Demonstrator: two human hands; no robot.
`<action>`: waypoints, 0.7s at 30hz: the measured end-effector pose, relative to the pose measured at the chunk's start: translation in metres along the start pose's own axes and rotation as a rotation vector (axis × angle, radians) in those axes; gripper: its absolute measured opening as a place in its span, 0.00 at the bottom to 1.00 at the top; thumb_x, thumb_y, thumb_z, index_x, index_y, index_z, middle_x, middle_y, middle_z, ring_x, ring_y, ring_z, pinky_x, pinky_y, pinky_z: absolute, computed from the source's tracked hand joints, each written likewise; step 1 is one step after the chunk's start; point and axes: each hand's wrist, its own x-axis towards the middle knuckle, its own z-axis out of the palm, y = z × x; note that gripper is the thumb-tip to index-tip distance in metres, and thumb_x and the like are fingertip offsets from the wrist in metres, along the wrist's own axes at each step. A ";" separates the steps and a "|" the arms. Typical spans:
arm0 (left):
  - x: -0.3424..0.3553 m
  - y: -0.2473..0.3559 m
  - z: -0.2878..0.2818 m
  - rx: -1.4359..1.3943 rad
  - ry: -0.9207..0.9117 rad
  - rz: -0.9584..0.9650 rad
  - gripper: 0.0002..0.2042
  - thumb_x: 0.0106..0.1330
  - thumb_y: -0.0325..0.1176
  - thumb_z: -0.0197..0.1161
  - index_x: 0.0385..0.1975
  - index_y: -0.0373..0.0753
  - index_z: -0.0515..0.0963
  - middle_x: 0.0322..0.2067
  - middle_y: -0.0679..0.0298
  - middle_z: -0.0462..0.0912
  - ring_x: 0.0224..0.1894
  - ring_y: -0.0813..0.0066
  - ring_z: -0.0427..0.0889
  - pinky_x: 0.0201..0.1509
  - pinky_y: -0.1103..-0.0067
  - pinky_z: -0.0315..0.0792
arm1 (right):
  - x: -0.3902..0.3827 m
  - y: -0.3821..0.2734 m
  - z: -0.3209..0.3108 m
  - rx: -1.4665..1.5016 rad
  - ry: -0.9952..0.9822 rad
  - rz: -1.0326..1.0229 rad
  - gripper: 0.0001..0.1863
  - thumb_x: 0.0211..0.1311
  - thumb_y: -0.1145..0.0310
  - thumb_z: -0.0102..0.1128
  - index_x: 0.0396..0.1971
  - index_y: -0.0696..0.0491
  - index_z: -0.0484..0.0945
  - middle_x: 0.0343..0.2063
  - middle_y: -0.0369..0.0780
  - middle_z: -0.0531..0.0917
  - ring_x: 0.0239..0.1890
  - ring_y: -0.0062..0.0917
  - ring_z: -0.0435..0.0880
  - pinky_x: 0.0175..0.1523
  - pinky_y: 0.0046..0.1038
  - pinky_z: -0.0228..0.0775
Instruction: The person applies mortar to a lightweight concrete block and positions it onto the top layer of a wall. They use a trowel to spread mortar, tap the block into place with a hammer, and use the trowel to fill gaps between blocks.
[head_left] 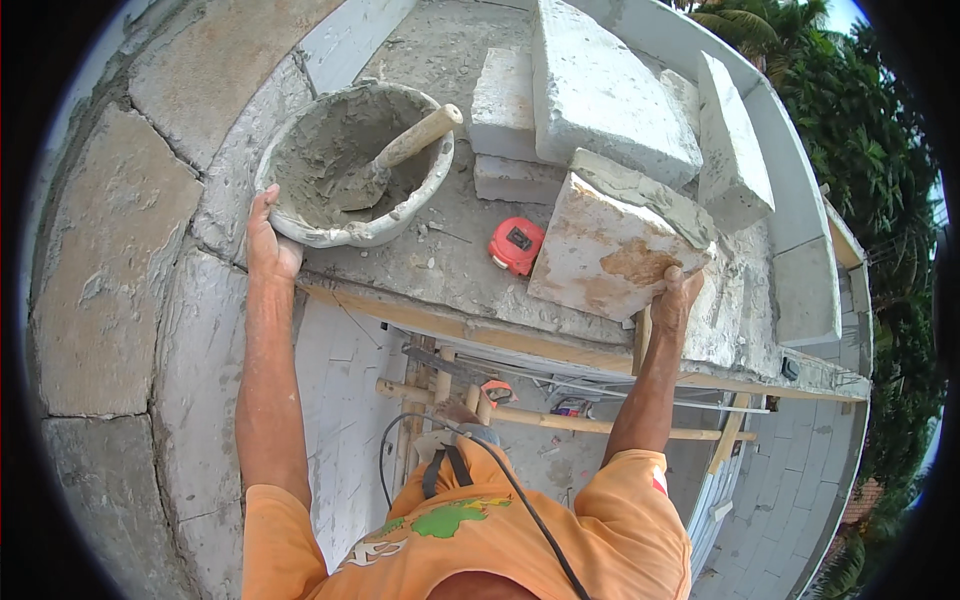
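Fingers of the left hand (272, 248) are gripping the bucket (352, 235), those of the right hand (678, 298) pinching the block (605, 255)

Mortar (320, 140) and a trowel (418, 138) are lying in the bucket; near the slab's (430, 272) front edge, the tilted block is already carrying mortar on top but not yet being released
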 end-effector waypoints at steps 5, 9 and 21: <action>-0.061 -0.013 -0.013 0.299 0.080 0.041 0.47 0.62 0.52 0.67 0.75 0.37 0.51 0.76 0.53 0.48 0.78 0.61 0.43 0.78 0.55 0.35 | -0.009 -0.016 0.032 0.136 0.175 -0.110 0.52 0.40 0.45 0.82 0.60 0.63 0.68 0.51 0.46 0.79 0.53 0.34 0.80 0.57 0.37 0.74; -0.147 -0.023 -0.023 0.565 0.029 0.147 0.50 0.61 0.54 0.68 0.76 0.36 0.47 0.74 0.45 0.52 0.78 0.53 0.44 0.78 0.53 0.38 | -0.021 -0.041 0.041 0.074 0.230 -0.143 0.50 0.39 0.45 0.82 0.58 0.64 0.71 0.48 0.46 0.80 0.49 0.33 0.81 0.54 0.36 0.74; -0.266 -0.020 0.011 0.453 -0.572 0.108 0.69 0.50 0.56 0.79 0.76 0.44 0.25 0.76 0.48 0.41 0.79 0.54 0.42 0.80 0.60 0.42 | -0.066 -0.104 0.141 0.594 0.108 0.097 0.51 0.55 0.36 0.67 0.71 0.53 0.59 0.68 0.46 0.65 0.69 0.43 0.65 0.70 0.51 0.64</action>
